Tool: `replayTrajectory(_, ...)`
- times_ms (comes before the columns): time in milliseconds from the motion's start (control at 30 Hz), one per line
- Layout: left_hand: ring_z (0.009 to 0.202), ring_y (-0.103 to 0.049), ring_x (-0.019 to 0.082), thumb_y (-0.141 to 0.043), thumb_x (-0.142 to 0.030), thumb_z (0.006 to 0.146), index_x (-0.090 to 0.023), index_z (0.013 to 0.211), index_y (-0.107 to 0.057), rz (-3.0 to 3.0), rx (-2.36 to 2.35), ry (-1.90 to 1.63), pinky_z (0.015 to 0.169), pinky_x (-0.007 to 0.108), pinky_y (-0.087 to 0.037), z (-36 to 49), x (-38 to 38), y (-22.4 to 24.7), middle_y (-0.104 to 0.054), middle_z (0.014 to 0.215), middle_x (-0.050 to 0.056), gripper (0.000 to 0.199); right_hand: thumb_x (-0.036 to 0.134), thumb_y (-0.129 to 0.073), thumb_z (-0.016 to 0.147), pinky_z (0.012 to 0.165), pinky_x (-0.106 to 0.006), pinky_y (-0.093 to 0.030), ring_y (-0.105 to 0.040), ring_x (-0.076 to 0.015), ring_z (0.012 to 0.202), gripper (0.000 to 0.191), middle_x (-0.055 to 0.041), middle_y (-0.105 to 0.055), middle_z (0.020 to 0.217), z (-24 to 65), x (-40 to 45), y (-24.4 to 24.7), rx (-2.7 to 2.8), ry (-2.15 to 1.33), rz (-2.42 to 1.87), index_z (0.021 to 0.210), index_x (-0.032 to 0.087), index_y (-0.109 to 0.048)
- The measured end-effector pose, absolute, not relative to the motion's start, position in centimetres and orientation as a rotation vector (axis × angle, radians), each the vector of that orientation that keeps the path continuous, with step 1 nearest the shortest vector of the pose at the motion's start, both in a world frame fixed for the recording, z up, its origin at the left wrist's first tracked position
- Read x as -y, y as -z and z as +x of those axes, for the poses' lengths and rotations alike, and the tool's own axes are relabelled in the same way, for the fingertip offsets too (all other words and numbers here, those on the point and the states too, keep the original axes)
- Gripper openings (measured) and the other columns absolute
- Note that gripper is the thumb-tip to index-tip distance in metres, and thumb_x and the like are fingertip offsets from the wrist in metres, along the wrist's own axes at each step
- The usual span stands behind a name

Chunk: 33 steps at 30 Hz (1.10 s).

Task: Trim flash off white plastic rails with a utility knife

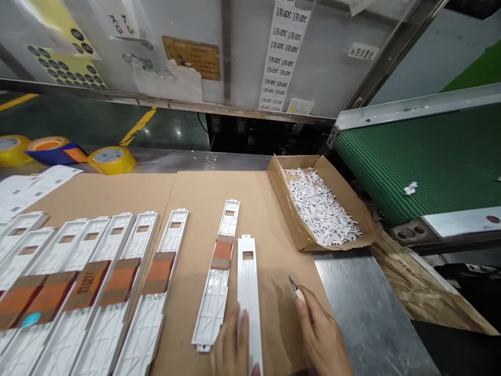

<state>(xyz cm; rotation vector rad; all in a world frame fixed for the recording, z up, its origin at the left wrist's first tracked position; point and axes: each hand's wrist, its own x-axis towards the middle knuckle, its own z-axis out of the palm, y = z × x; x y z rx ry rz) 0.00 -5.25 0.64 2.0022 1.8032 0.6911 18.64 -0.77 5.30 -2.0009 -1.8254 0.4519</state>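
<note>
A long white plastic strip, smooth side up with a square cut-out near its far end, lies on the cardboard. My left hand grips its near part, fingers along the left edge and the thumb tip at the bottom of the view. In my right hand is a small craft knife, its blade pointing up and left, apart from the strip. Just left of the strip lies another white strip, ribbed side up, with an orange-brown band across it.
Several more ribbed strips with orange-brown bands lie in a row at left. A cardboard box of small white pieces stands at back right, beside a green conveyor belt. Tape rolls sit at back left. Bare metal table shows at right.
</note>
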Motion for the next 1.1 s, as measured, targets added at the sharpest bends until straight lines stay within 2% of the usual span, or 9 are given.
replayTrajectory(67, 0.128, -0.037, 0.032, -0.042, -0.016, 0.079, -0.021, 0.145, -0.008, 2.156, -1.729, -0.696, 0.096, 0.047, -0.033, 0.1, 2.4, -1.7, -0.035, 0.143, 0.014, 0.074, 0.036, -0.031, 0.096, 0.068, -0.023, -0.053, -0.066, -0.0161, 0.088, 0.031, -0.0033, -0.069, 0.101, 18.4, -0.4, -5.7, 1.844, -0.498, -2.004, 0.112, 0.023, -0.054)
replayTrajectory(133, 0.134, -0.026, 0.032, -0.045, -0.020, 0.079, -0.015, 0.144, -0.013, 2.310, -1.707, -0.671, 0.102, 0.046, -0.025, 0.0, -0.4, -2.1, -0.028, 0.147, 0.015, 0.072, 0.035, -0.029, 0.097, 0.067, -0.024, -0.052, -0.066, -0.0155, 0.084, 0.030, -0.0024, -0.068, 0.096, 18.1, -1.6, -6.0, 1.899, -0.521, -1.972, 0.108, 0.024, -0.055)
replayTrajectory(200, 0.135, -0.022, 0.032, -0.048, -0.026, 0.079, -0.010, 0.143, -0.018, 2.478, -1.644, -0.625, 0.103, 0.043, -0.022, -0.1, -2.0, -1.8, -0.027, 0.147, 0.016, 0.072, 0.034, -0.030, 0.097, 0.067, -0.024, -0.050, -0.065, -0.0153, 0.082, 0.029, -0.0022, -0.068, 0.092, 17.9, -2.8, -6.2, 1.972, -0.482, -1.922, 0.105, 0.024, -0.055)
replayTrajectory(400, 0.131, -0.031, 0.030, -0.044, -0.036, 0.079, -0.009, 0.143, -0.019, 2.499, -1.662, -0.618, 0.096, 0.041, -0.028, 0.3, 0.4, 1.1, -0.046, 0.135, 0.017, 0.074, 0.035, -0.031, 0.097, 0.060, -0.024, -0.043, -0.062, -0.0151, 0.070, 0.030, -0.0020, -0.064, 0.078, 17.5, -5.1, -6.5, 2.230, -0.295, -1.843, 0.094, 0.023, -0.058)
replayTrajectory(467, 0.127, -0.039, 0.028, -0.037, -0.042, 0.084, -0.010, 0.141, -0.027, 2.494, -1.688, -0.655, 0.091, 0.039, -0.032, 0.6, 1.3, 1.3, -0.053, 0.128, 0.016, 0.066, 0.035, -0.031, 0.097, 0.058, -0.024, -0.039, -0.061, -0.0140, 0.067, 0.032, -0.0010, -0.063, 0.074, 17.1, -5.5, -6.6, 2.311, -0.254, -1.815, 0.088, 0.023, -0.059)
replayTrajectory(533, 0.120, -0.047, 0.026, -0.028, -0.046, 0.089, -0.011, 0.131, -0.044, 2.504, -1.721, -0.723, 0.085, 0.036, -0.035, 0.8, 1.5, 1.2, -0.059, 0.122, 0.014, 0.057, 0.033, -0.029, 0.098, 0.057, -0.024, -0.036, -0.059, -0.0131, 0.063, 0.034, 0.0001, -0.062, 0.071, 16.7, -5.9, -6.5, 2.361, -0.199, -1.788, 0.084, 0.023, -0.059)
replayTrajectory(633, 0.110, -0.055, 0.023, -0.021, -0.036, 0.093, -0.010, 0.109, -0.061, 2.565, -1.771, -0.812, 0.078, 0.032, -0.037, 1.0, 0.7, 0.8, -0.064, 0.112, 0.014, 0.050, 0.030, -0.027, 0.098, 0.055, -0.025, -0.031, -0.055, -0.0131, 0.058, 0.037, 0.0014, -0.059, 0.066, 16.2, -6.5, -6.4, 2.397, -0.098, -1.775, 0.079, 0.023, -0.058)
replayTrajectory(800, 0.101, -0.060, 0.021, -0.020, -0.018, 0.091, -0.011, 0.094, -0.066, 2.679, -1.827, -0.918, 0.072, 0.030, -0.037, 1.3, -0.4, 0.7, -0.068, 0.104, 0.012, 0.046, 0.029, -0.024, 0.099, 0.054, -0.026, -0.027, -0.050, -0.0135, 0.053, 0.042, 0.0017, -0.057, 0.062, 15.6, -7.3, -6.4, 2.480, -0.014, -1.739, 0.073, 0.023, -0.057)
replayTrajectory(1100, 0.096, -0.062, 0.019, -0.032, -0.009, 0.084, -0.014, 0.093, -0.065, 2.733, -1.802, -0.887, 0.068, 0.029, -0.037, 1.0, -0.7, 0.4, -0.069, 0.099, 0.009, 0.034, 0.029, -0.026, 0.098, 0.056, -0.026, -0.028, -0.052, -0.0134, 0.054, 0.040, 0.0023, -0.056, 0.061, 16.1, -7.3, -6.4, 2.519, -0.085, -1.740, 0.075, 0.023, -0.059)
